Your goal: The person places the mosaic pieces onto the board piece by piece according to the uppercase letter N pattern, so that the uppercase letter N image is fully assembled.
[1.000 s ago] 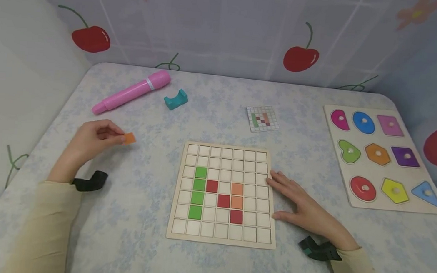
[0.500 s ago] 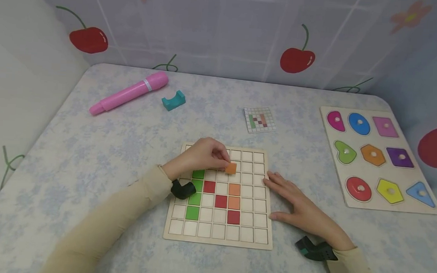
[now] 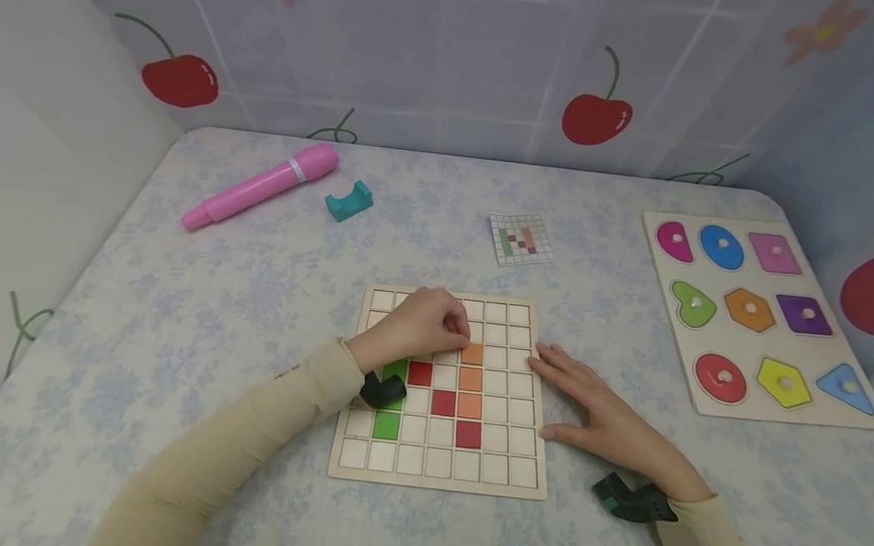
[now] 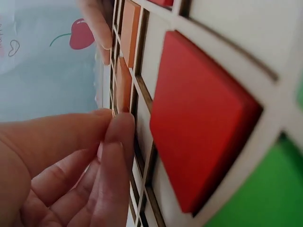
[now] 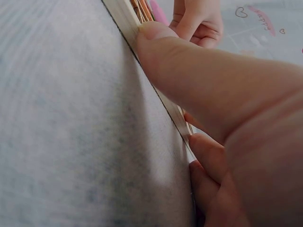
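Observation:
A wooden grid board point(image 3: 439, 480) lies on the table with green tiles point(image 3: 386, 425), red tiles point(image 3: 468, 434) and a column of orange tiles point(image 3: 470, 379) in its squares. Over its upper middle, my left hand point(image 3: 414, 330) pinches the edge of the topmost orange square tile point(image 3: 472, 354) between thumb and forefinger. That tile point(image 4: 124, 82) sits at its square, slightly tilted in the left wrist view. My right hand point(image 3: 597, 412) rests at the board's right edge, thumb and fingers extended against it. The left hand and wrist cover part of the green column.
A small printed pattern card point(image 3: 522, 239) lies behind the board. Further left are a pink microphone-shaped toy point(image 3: 262, 187) and a teal curved block point(image 3: 349, 202). A knobbed shape puzzle point(image 3: 765, 318) lies on the right. A cherry-print curtain point(image 3: 435, 64) hangs behind the table.
My left hand has carried the orange tile from the table's left side over the board, then down to the square above the other orange tiles. The right hand stays at the board's edge.

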Demonstrator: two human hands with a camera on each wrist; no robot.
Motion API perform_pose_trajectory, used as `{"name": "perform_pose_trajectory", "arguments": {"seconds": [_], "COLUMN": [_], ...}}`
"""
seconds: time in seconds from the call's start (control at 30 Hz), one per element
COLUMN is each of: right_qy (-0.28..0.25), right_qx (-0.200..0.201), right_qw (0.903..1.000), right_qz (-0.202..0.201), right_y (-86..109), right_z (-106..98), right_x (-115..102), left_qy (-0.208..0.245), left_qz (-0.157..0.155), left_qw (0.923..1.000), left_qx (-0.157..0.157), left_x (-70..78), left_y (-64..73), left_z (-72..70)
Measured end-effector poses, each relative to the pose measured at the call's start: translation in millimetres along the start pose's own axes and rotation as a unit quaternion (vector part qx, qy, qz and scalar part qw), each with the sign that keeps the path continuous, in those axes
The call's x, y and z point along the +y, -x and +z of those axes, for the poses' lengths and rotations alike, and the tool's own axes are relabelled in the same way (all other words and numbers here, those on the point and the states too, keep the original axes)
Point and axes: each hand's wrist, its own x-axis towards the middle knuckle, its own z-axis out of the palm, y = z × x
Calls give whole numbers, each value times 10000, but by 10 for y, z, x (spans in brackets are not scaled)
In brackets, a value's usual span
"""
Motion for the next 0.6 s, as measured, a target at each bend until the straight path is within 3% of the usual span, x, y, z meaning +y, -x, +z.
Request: {"name": "perform_pose_trajectory", "arguments": {"seconds": [0.17,0.33,0.47,0.6], "right_qy": [9,91,134,228], "right_qx": [26,34,10,-107], "right_qw": [10000,9998,9999,9994], "right_qz": [-60,-191,-96,233], "right_y": [-8,-15,-3,13], "right_z": [9,6,6,-45], "right_x": [-1,5,4,-31], "left_qy": [-332,-568,-836,-1438], "left_qz": [60,274,217,-212], "left_qw": [9992,9923,9802,9597], "left_qx": [195,1068,1782,2405], "left_x": [17,-84,-297,-630], "left_y": [57,197,418,714], "left_z": [-46,-285,-546,-765]}}
